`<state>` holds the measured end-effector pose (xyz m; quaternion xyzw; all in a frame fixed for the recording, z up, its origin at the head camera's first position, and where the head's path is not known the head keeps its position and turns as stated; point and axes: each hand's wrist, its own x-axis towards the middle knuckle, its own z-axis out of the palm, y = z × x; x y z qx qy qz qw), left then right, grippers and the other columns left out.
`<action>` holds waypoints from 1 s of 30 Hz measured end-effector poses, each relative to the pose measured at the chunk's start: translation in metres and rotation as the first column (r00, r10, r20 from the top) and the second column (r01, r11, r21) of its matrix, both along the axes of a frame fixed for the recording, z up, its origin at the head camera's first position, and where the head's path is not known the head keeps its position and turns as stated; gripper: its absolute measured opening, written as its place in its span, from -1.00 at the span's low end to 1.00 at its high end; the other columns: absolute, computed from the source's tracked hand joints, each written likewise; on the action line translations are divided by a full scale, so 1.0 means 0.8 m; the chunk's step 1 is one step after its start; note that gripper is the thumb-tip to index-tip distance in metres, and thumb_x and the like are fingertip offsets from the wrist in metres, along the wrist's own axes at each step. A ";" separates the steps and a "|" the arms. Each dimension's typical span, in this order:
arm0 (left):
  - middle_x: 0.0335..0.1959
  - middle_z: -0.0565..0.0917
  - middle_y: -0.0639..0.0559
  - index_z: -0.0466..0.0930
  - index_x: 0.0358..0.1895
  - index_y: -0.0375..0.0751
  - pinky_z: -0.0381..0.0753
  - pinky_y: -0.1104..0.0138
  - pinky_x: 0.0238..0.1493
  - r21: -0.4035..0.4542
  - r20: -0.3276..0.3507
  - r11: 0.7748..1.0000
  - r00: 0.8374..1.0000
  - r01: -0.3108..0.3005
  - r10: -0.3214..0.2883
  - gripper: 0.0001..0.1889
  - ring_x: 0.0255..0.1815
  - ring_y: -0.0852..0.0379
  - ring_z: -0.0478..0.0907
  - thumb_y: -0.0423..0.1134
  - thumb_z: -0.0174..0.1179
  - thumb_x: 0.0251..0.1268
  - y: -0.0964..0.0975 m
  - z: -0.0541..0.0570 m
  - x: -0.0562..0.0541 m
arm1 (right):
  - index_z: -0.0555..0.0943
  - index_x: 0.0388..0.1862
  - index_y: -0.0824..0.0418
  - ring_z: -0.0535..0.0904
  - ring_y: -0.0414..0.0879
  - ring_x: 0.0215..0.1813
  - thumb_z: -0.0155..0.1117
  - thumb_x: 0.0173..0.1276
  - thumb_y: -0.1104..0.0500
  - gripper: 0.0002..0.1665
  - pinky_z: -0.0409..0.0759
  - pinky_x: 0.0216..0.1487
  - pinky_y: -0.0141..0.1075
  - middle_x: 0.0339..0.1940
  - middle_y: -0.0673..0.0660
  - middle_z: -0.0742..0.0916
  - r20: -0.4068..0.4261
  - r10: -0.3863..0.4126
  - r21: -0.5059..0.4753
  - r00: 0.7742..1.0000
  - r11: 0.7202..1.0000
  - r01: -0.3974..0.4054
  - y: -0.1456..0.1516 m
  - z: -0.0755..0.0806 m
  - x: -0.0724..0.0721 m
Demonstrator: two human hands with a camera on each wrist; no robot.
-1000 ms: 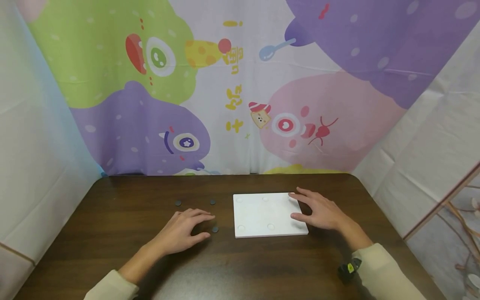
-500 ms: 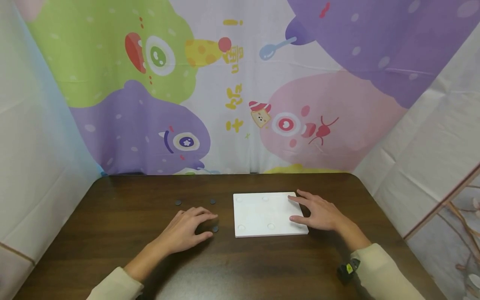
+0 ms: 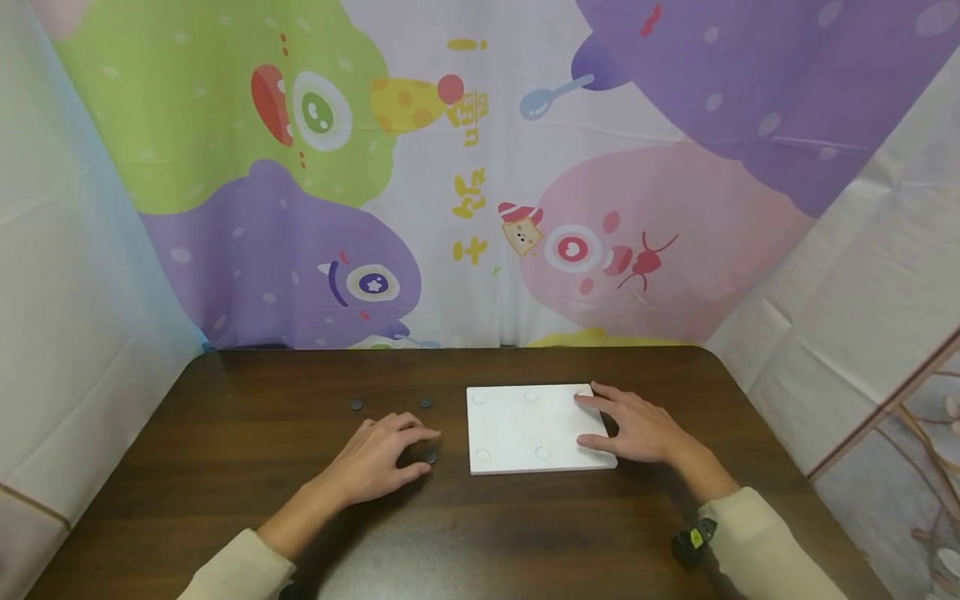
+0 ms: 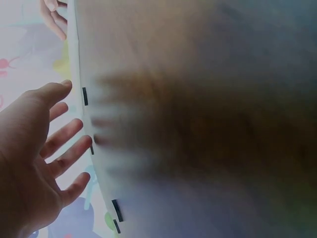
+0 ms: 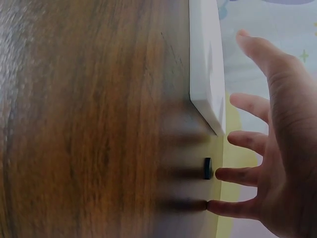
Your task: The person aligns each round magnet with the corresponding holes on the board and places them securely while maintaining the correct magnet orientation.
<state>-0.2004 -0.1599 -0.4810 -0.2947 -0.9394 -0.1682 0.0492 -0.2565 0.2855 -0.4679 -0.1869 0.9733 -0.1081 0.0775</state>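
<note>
My left hand (image 3: 378, 458) hovers palm down with thumb and index finger spread on either side of a small dark disc (image 3: 432, 457). Its fingers (image 4: 69, 157) hold nothing, and several discs, one of them this near disc (image 4: 84, 96), show beyond the fingertips in the left wrist view. Over the right end of a white rectangular board (image 3: 517, 429) is my right hand (image 3: 637, 423), fingers spread. The board has shallow round recesses. Another dark disc (image 5: 208, 168) lies beside the board, below the right fingers; in the head view that hand hides it.
Two more dark discs, a left disc (image 3: 357, 405) and a right disc (image 3: 426, 402), lie behind my left hand. All this is on a dark wooden table (image 3: 480, 533). A cartoon-printed curtain (image 3: 480, 317) hangs at its back edge, with pale sheets at both sides.
My left hand has moved slightly right and away from me, bringing thumb and index finger over the near disc. The right hand has shifted slightly left. Discs and board stay put.
</note>
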 end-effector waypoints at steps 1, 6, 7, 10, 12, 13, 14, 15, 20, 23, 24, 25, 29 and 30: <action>0.20 0.80 0.01 0.78 0.40 0.03 0.62 0.05 0.04 0.000 0.001 1.000 1.000 0.002 -0.002 -0.52 0.19 -0.06 0.77 -0.04 0.53 0.48 0.001 0.000 0.000 | 0.48 0.75 -0.10 0.43 0.49 0.73 0.35 0.43 -0.56 0.05 0.49 0.48 0.62 0.82 0.31 0.43 -0.001 0.002 0.000 1.000 1.000 -0.002 0.000 0.000 0.000; 0.18 0.80 0.01 0.79 0.39 0.04 0.63 0.02 0.03 0.003 0.005 1.000 1.000 0.007 -0.007 -0.52 0.19 -0.06 0.78 -0.04 0.54 0.47 0.004 -0.001 -0.002 | 0.48 0.75 -0.10 0.44 0.47 0.72 0.35 0.44 -0.55 0.04 0.51 0.49 0.58 0.82 0.30 0.44 -0.007 0.014 0.006 1.000 1.000 -0.014 -0.001 -0.002 0.000; 0.17 0.80 0.02 0.79 0.38 0.04 0.63 0.01 0.03 0.004 0.007 1.000 1.000 0.006 -0.006 -0.52 0.19 -0.06 0.77 -0.04 0.54 0.47 0.004 -0.002 -0.003 | 0.48 0.75 -0.10 0.44 0.46 0.73 0.35 0.44 -0.55 0.04 0.51 0.49 0.58 0.82 0.29 0.44 -0.006 0.016 0.008 1.000 1.000 -0.016 -0.001 -0.002 0.000; 0.16 0.80 0.03 0.80 0.38 0.04 0.64 0.00 0.03 0.003 0.014 1.000 1.000 0.000 0.000 -0.53 0.19 -0.05 0.77 -0.04 0.55 0.46 0.006 -0.002 -0.003 | 0.49 0.75 -0.10 0.45 0.45 0.73 0.35 0.44 -0.55 0.04 0.52 0.50 0.57 0.82 0.29 0.45 -0.011 0.023 0.018 1.000 1.000 -0.022 -0.002 -0.003 0.000; 0.16 0.80 0.03 0.80 0.37 0.04 0.65 -0.01 0.03 0.001 0.017 1.000 1.000 -0.006 0.006 -0.53 0.18 -0.04 0.76 -0.05 0.56 0.45 0.007 -0.002 -0.003 | 0.49 0.74 -0.10 0.45 0.45 0.72 0.36 0.44 -0.55 0.04 0.53 0.49 0.57 0.81 0.29 0.45 -0.018 0.031 0.023 0.999 0.999 -0.030 -0.002 -0.003 0.000; 0.15 0.80 0.04 0.80 0.37 0.04 0.64 0.00 0.03 -0.001 0.017 1.000 1.000 -0.008 0.008 -0.53 0.18 -0.04 0.76 -0.05 0.56 0.45 0.007 -0.001 -0.003 | 0.50 0.74 -0.09 0.45 0.46 0.72 0.37 0.44 -0.54 0.03 0.53 0.48 0.57 0.81 0.29 0.45 -0.022 0.034 0.023 0.999 0.999 -0.033 -0.002 -0.004 0.000; 0.14 0.80 0.04 0.81 0.36 0.04 0.64 0.01 0.03 -0.005 0.019 1.000 1.000 -0.011 0.011 -0.53 0.18 -0.03 0.75 -0.05 0.56 0.45 0.007 -0.001 -0.003 | 0.50 0.74 -0.09 0.45 0.46 0.72 0.38 0.44 -0.53 0.03 0.53 0.48 0.57 0.81 0.29 0.45 -0.026 0.038 0.025 0.999 0.999 -0.038 -0.002 -0.004 0.000; 0.14 0.80 0.05 0.81 0.36 0.05 0.63 0.03 0.02 -0.007 0.020 1.000 1.000 -0.013 0.013 -0.54 0.17 -0.03 0.75 -0.04 0.56 0.44 0.008 -0.001 -0.004 | 0.50 0.74 -0.09 0.46 0.46 0.72 0.39 0.45 -0.53 0.03 0.54 0.47 0.57 0.81 0.29 0.45 -0.030 0.042 0.027 0.999 0.999 -0.041 -0.002 -0.005 0.000; 0.11 0.80 0.09 0.82 0.33 0.06 0.53 0.19 -0.05 -0.024 0.022 0.999 0.999 -0.022 0.023 -0.56 0.12 0.02 0.71 -0.03 0.56 0.45 0.009 -0.002 -0.006 | 0.48 0.75 -0.11 0.45 0.47 0.71 0.41 0.44 -0.51 0.03 0.54 0.46 0.57 0.83 0.27 0.44 -0.035 0.057 0.036 0.998 0.998 -0.055 -0.002 -0.007 0.000; 0.10 0.79 0.09 0.83 0.32 0.05 0.48 0.23 -0.08 -0.027 0.028 0.999 0.999 -0.020 0.021 -0.58 0.10 0.02 0.70 -0.04 0.56 0.45 0.009 -0.003 -0.008 | 0.47 0.76 -0.12 0.44 0.48 0.72 0.43 0.42 -0.52 0.04 0.53 0.46 0.59 0.83 0.26 0.43 -0.029 0.057 0.036 0.998 0.998 -0.056 -0.002 -0.007 0.000; 0.10 0.79 0.09 0.84 0.31 0.05 0.47 0.24 -0.08 -0.027 0.031 0.999 0.999 -0.020 0.021 -0.58 0.10 0.02 0.70 -0.04 0.56 0.45 0.009 -0.003 -0.008 | 0.47 0.76 -0.12 0.43 0.48 0.72 0.43 0.41 -0.52 0.05 0.52 0.46 0.59 0.84 0.26 0.42 -0.026 0.056 0.035 0.998 0.998 -0.055 -0.002 -0.007 0.000; 0.10 0.79 0.09 0.84 0.31 0.04 0.47 0.24 -0.08 -0.028 0.032 0.999 0.999 -0.019 0.020 -0.58 0.10 0.02 0.70 -0.04 0.56 0.45 0.009 -0.003 -0.008 | 0.47 0.76 -0.12 0.43 0.49 0.72 0.44 0.40 -0.52 0.06 0.52 0.46 0.60 0.84 0.26 0.42 -0.025 0.056 0.036 0.998 0.998 -0.055 -0.001 -0.007 0.000; 0.10 0.78 0.08 0.84 0.30 0.03 0.46 0.23 -0.07 -0.032 0.043 0.999 0.999 -0.022 0.023 -0.59 0.10 0.02 0.69 -0.05 0.56 0.45 0.010 -0.004 -0.009 | 0.46 0.76 -0.14 0.41 0.49 0.74 0.44 0.36 -0.55 0.10 0.49 0.48 0.61 0.85 0.25 0.41 -0.016 0.046 0.040 0.999 0.998 -0.046 -0.002 -0.007 0.001; 0.10 0.78 0.08 0.84 0.30 0.03 0.46 0.23 -0.07 -0.033 0.044 0.999 0.999 -0.023 0.024 -0.59 0.10 0.02 0.69 -0.05 0.56 0.46 0.010 -0.004 -0.009 | 0.46 0.76 -0.14 0.41 0.50 0.73 0.45 0.36 -0.55 0.10 0.49 0.48 0.61 0.85 0.26 0.41 -0.017 0.046 0.041 0.999 0.998 -0.045 -0.002 -0.007 0.001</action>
